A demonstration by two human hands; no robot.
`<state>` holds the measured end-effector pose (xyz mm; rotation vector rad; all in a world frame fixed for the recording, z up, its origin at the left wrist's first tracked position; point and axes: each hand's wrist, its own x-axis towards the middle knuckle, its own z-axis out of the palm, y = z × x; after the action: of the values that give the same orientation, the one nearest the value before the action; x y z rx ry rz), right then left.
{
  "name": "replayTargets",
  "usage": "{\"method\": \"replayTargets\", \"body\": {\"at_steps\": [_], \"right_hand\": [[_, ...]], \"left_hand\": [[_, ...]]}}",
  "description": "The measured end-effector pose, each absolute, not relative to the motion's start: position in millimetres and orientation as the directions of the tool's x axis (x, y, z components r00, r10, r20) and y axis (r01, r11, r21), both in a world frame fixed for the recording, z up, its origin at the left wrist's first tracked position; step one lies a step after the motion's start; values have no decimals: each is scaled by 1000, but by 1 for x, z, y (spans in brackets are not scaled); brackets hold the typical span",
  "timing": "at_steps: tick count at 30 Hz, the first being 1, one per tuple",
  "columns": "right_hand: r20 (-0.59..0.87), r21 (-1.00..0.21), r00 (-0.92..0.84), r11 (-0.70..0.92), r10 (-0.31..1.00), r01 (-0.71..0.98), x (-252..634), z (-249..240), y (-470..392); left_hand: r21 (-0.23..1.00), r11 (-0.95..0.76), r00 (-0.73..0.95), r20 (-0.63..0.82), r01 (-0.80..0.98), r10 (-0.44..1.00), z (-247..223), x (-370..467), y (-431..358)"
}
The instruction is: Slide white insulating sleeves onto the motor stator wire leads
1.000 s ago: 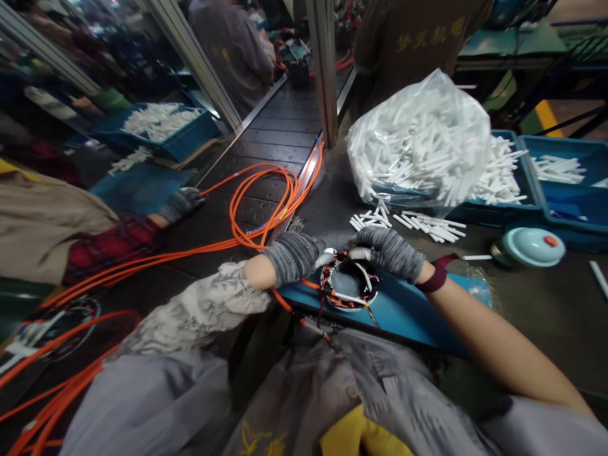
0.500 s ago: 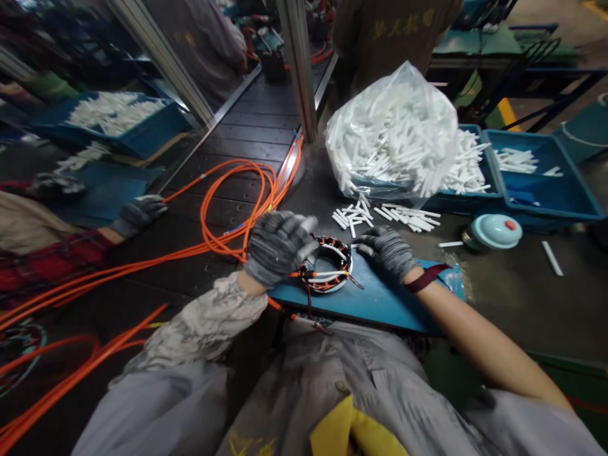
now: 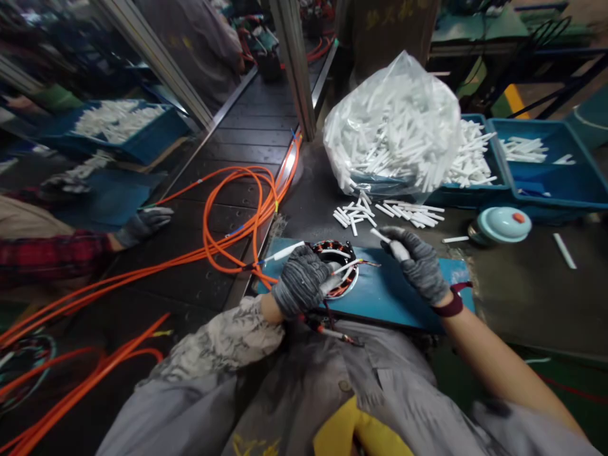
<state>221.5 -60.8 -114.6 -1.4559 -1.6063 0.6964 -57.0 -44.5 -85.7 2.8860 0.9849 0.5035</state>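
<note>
A ring-shaped motor stator (image 3: pixel 351 285) wound with orange and black lies on a blue mat (image 3: pixel 389 297) in front of me. Over its left side, my gloved left hand (image 3: pixel 304 278) is closed, its thumb and fingers pinching a white-sleeved wire lead (image 3: pixel 349 265) whose thin bare-looking end points right. To the right, apart from the stator, my gloved right hand (image 3: pixel 420 263) pinches a short white sleeve tube (image 3: pixel 380 236) between thumb and fingers. Another white sleeve (image 3: pixel 289 251) on a cable sticks out left of my left hand. More leads hang over the mat's front edge.
Loose white tubes (image 3: pixel 354 214) lie behind the mat. A plastic bag (image 3: pixel 394 126) of tubes and blue bins (image 3: pixel 555 164) stand further back. A pale blue round container (image 3: pixel 503 225) sits right. Orange cables (image 3: pixel 209 240) run left, towards a co-worker's gloved hand (image 3: pixel 142 225).
My right hand has moved right, away from the stator, and now shows a white tube. My left hand has shifted right and down and closed on a sleeved lead.
</note>
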Motion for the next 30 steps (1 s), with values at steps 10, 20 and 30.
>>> {"method": "replayTargets", "body": {"at_steps": [10,20,30], "right_hand": [[-139,-982,215,-162,967,95,215,-114,-111],[147,-953,-55,156,988,261,193,-118,-101],[252,-590,-567,588,785,552,194,-103,-39]], "left_hand": [[119,-840,759,376,530,532,-96,-65,-49],[74,-883,788,420,464,450,-92,-70,-45],[-91,-788,790,154,609,593,-93,-54,-43]]}}
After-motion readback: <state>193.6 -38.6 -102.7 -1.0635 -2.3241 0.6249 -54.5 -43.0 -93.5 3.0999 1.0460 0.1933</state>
